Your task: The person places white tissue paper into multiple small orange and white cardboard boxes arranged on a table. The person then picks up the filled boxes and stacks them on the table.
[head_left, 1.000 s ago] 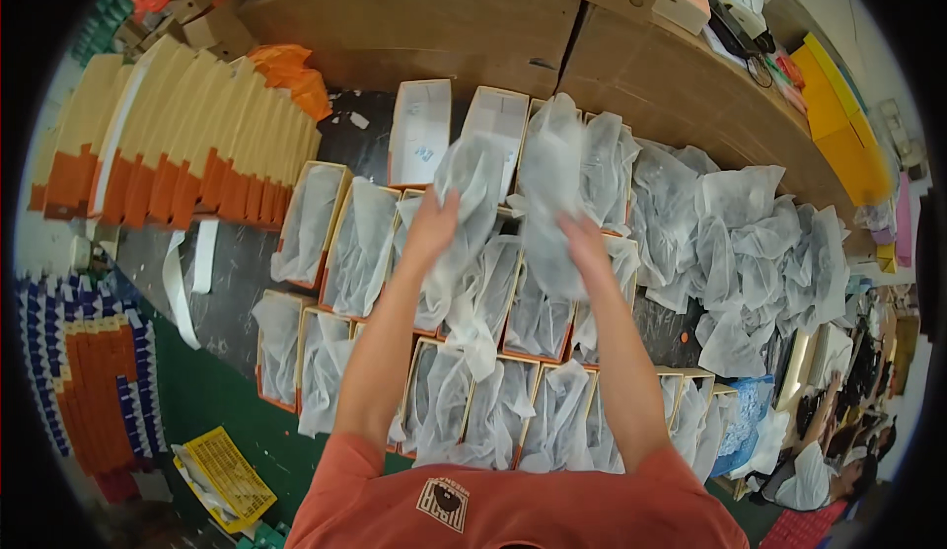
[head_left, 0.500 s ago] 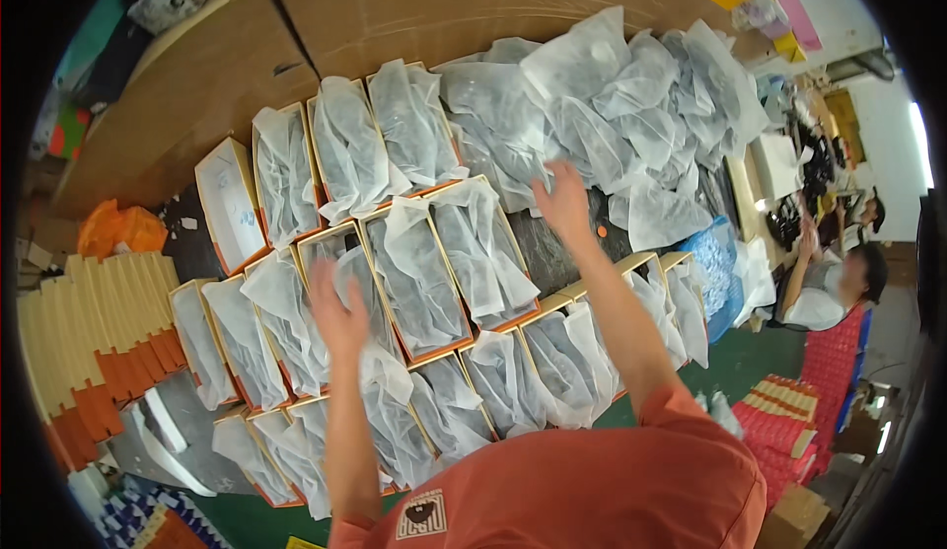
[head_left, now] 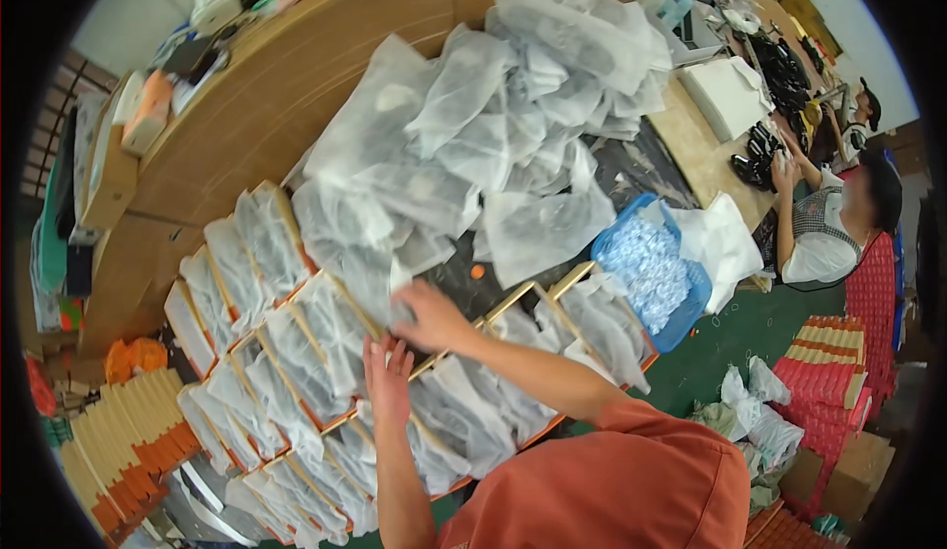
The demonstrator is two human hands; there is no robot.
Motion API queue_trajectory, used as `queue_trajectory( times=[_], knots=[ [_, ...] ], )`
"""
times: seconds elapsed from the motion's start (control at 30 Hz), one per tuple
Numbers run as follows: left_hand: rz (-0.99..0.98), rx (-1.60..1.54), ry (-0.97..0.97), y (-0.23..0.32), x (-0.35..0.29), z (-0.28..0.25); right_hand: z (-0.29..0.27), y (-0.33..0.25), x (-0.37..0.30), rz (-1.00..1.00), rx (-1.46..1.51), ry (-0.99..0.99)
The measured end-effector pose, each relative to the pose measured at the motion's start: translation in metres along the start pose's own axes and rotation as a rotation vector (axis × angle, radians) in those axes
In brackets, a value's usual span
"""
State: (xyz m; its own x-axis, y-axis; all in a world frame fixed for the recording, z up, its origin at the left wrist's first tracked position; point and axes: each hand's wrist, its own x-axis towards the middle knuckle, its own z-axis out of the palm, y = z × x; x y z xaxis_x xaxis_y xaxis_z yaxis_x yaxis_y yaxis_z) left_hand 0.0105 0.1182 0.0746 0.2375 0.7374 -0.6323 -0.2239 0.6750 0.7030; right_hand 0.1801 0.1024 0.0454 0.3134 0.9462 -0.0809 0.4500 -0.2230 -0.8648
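My right hand (head_left: 432,320) reaches leftward across the table, fingers apart and bent. Its fingertips are at the edge of a translucent white wrapped bundle (head_left: 360,275); I cannot make out whether they touch it. Just below, my left hand (head_left: 388,376) is raised over the box rows with its fingers spread and nothing in them. Around both hands stand open orange-edged boxes (head_left: 357,304), most of them filled with bundles in thin white wrap (head_left: 464,396). Beyond my hands lies a large loose heap of similar white-wrapped bundles (head_left: 483,135).
A blue basket (head_left: 698,297) of small pale-blue pieces is at the right. A small orange round thing (head_left: 477,272) lies on the dark tabletop (head_left: 454,278). Stacked cream and orange boxes (head_left: 123,445) fill the lower left. A co-worker (head_left: 834,219) handles black items at the far right.
The view has turned toward the right, so the heap and basket sit farther left in it. My hands have come close together; my right hand has left its place at the heap's edge.
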Motion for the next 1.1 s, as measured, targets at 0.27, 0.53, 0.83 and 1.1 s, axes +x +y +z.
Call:
queue_trajectory(
  times=[0.27, 0.53, 0.83, 1.1],
  knots=[
    [-0.363, -0.067, 0.022, -0.036, 0.047, 0.038, -0.368, 0.098, 0.122, -0.257, -0.818, 1.034],
    [-0.145, 0.821, -0.253, 0.017, -0.090, 0.008, -0.371, 0.144, 0.159, 0.154, -0.779, 0.756],
    [0.119, -0.223, -0.072, 0.094, -0.160, -0.036, -0.060, -0.015, -0.071, 0.609, 1.293, 0.342],
    [-0.446, -0.764, -0.373, 0.023, -0.149, -0.182, 0.026, -0.048, -0.126, 0.362, 1.493, -0.032]
  ],
)
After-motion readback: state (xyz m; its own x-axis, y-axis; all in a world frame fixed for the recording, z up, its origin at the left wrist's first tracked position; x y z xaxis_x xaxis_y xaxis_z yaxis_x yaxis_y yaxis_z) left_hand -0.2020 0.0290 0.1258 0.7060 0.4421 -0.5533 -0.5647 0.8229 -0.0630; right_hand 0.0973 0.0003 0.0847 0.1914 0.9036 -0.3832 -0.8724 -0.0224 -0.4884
